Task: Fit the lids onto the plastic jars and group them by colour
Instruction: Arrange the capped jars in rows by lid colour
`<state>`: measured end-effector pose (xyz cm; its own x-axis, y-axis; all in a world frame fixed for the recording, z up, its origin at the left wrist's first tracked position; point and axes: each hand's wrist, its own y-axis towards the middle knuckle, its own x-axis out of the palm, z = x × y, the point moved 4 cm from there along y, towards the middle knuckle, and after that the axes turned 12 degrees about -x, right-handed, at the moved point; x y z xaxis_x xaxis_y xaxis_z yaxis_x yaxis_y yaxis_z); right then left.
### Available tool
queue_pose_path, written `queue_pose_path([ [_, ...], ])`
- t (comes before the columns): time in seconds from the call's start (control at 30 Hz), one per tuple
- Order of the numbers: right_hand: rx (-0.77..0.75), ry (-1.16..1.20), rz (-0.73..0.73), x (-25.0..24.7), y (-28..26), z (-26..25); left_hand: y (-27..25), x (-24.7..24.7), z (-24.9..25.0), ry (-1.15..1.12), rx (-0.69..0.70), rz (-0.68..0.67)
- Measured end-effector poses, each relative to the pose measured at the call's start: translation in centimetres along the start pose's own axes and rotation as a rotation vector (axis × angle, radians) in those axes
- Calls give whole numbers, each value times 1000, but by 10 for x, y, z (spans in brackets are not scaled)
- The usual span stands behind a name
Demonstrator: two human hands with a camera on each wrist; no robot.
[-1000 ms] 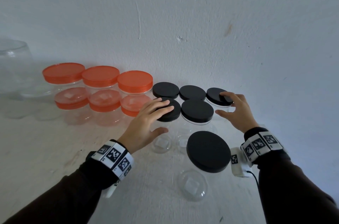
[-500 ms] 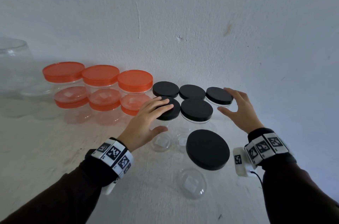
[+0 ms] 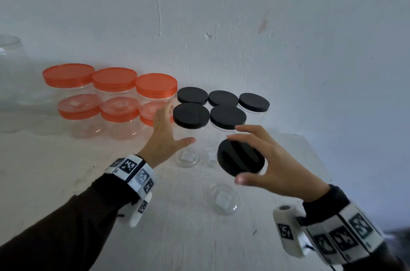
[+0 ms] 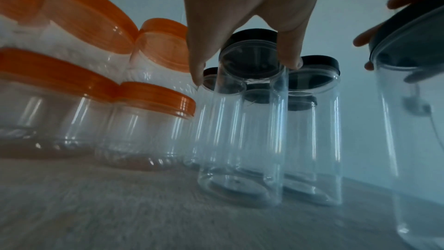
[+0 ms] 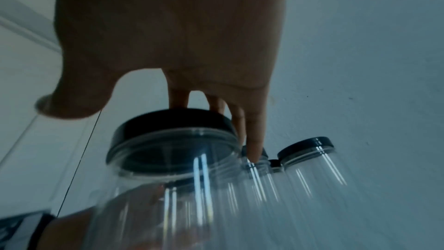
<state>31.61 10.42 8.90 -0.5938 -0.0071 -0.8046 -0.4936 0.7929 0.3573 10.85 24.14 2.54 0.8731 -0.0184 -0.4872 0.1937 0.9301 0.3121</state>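
Several clear jars with orange lids (image 3: 114, 78) stand in two rows at the left by the wall. To their right stand clear jars with black lids (image 3: 223, 98), with one more black-lidded jar (image 3: 240, 157) nearer to me. My right hand (image 3: 266, 159) is spread over this near jar's lid (image 5: 173, 121). Its fingers (image 5: 252, 140) reach past the far rim, while the thumb (image 5: 62, 105) stays apart at the near side. My left hand (image 3: 164, 133) is open beside the front-left black-lidded jar (image 3: 190, 115), its fingers (image 4: 197, 67) straddling the jar's top (image 4: 252, 54).
A large clear glass vessel (image 3: 11, 66) stands at the far left. The white wall (image 3: 221, 26) rises right behind the jars. The table's right edge (image 3: 315, 155) runs close to my right hand. Bare tabletop (image 3: 66, 170) lies in front of the orange group.
My left hand slid off the top of the front-left black lid to that jar's left side. My right hand left the back-right jar and came back over the nearest jar's lid.
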Motion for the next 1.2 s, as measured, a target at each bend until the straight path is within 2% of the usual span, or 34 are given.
queue_pose_path([
  [0.07,9,-56,-53,9,-4,2,2,3,-9,-85,-102,-45],
  [0.13,47,-65,-35,12,-8,5,4,7,-13,-135,-162,-74],
  [0.33,213,-138,66,-5,-20,26,7,10,-15,-115,-121,-109],
  [0.4,267,-156,132,-13,-22,36,6,9,-14,-149,-128,-119],
  [0.53,412,-147,358,-24,-24,63,5,8,-10,-174,-128,-103],
  [0.73,543,72,572,-17,-20,94,3,9,-9,-188,-130,-126],
  [0.9,557,217,599,-8,-15,102,5,10,-13,-202,-150,-132],
  [1.2,550,216,559,-10,-9,108,3,8,-11,-196,-144,-136],
])
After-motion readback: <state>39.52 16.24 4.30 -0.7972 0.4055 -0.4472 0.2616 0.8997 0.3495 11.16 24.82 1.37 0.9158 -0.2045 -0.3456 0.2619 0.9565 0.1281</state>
